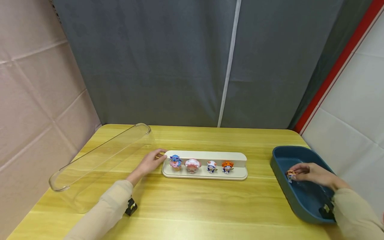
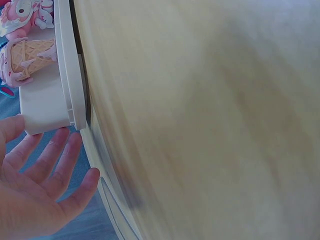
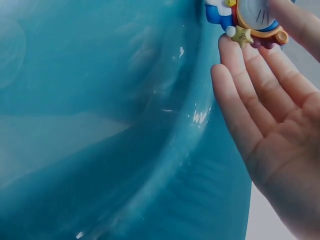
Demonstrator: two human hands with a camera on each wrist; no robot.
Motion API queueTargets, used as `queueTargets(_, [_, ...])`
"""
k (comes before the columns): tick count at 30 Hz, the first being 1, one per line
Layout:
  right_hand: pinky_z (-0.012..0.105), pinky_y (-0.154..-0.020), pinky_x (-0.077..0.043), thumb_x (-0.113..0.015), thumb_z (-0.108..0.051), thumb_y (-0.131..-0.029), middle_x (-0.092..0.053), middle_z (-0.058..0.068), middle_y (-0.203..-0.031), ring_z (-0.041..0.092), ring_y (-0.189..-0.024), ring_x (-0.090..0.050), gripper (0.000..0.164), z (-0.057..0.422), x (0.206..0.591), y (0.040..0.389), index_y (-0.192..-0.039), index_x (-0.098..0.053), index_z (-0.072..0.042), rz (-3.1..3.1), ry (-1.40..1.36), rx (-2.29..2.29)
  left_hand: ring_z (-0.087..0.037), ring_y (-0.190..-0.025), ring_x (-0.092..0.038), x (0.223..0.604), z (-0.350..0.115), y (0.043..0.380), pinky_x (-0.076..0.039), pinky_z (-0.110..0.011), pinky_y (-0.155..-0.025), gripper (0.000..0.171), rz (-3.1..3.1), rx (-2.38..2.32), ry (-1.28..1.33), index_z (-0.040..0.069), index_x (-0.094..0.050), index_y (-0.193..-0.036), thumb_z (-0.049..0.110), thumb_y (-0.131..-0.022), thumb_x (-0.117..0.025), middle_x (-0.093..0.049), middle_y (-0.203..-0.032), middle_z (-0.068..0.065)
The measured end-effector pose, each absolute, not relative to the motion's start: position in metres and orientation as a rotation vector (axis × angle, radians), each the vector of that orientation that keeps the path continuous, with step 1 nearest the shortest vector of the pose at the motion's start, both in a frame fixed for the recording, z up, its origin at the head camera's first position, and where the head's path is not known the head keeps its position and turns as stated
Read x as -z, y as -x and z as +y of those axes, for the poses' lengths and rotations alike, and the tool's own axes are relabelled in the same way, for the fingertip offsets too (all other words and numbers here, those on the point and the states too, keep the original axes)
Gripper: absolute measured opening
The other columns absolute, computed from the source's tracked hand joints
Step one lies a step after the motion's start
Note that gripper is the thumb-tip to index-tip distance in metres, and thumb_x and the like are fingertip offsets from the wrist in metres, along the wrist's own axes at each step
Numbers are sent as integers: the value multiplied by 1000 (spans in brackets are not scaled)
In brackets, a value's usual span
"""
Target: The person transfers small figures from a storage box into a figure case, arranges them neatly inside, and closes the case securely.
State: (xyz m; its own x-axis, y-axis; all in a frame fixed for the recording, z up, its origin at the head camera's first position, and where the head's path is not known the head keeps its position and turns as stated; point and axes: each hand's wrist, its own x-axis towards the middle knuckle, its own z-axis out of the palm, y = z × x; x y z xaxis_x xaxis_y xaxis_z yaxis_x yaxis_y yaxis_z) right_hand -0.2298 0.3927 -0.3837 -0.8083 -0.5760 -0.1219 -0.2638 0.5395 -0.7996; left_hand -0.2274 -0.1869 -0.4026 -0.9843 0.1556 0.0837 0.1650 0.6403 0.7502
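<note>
A cream two-step display stand (image 1: 207,155) lies mid-table with several small figurines on its lower step. From left to right stand a blue-topped one on an ice-cream cone (image 1: 175,163), a pink-hatted one (image 1: 192,165), a white-hooded one (image 1: 211,166) and an orange-hooded one (image 1: 227,167). My left hand (image 1: 151,163) touches the stand's left end with its fingertips, the fingers extended in the left wrist view. Over the dark blue basin (image 1: 279,181) at the right, my right hand (image 1: 313,174) pinches another figurine (image 3: 255,22) with a yellow star, between thumb and fingers.
A clear plastic cover (image 1: 102,160) rests at the left of the table, beyond my left forearm. A dark grey curtain (image 1: 150,66) hangs behind the wooden table (image 1: 210,206). White panels stand on the right side, pale pink ones on the left.
</note>
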Motion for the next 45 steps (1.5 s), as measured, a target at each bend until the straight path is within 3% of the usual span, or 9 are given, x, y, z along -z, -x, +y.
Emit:
queueTargets(14, [29,-64,-49,-54,-14,-88,-59,11,-95,12,-78,-58,32,389,367,223,-110,-51,10,2609,547,1067,-29,-92,-55,400,-186,226,-44,-42,-79,31,-2841,1285,275,3,-53,-117,20,-91,-51,-58,-103,-16])
queueTargets(23, [28,-63,-49,-55,-13,-88,-57,9,-95,5,-78,-55,30,383,355,218,-110,-52,7,2716,566,1042,-29,-91,-56,401,-186,226,-44,-42,-79,31,-2845,1293,275,4,-53,-117,21,-91,-51,-58,-103,-15])
queueTargets(34, [27,-63,-48,-56,-14,-87,-59,3,-95,8,-79,-56,26,370,342,212,-109,-54,1,2774,644,1065,-29,-91,-56,401,-186,226,-44,-42,-79,31,-2841,1302,275,3,-53,-117,19,-91,-51,-58,-103,-15])
queueTargets(45, [26,-65,-48,-58,-19,-87,-57,10,-101,6,-83,-56,31,343,319,207,-111,-53,-2,2802,642,1026,-29,-92,-55,401,-186,226,-44,-42,-79,31,-2843,1305,262,4,-53,-117,20,-91,-51,-58,-104,-15])
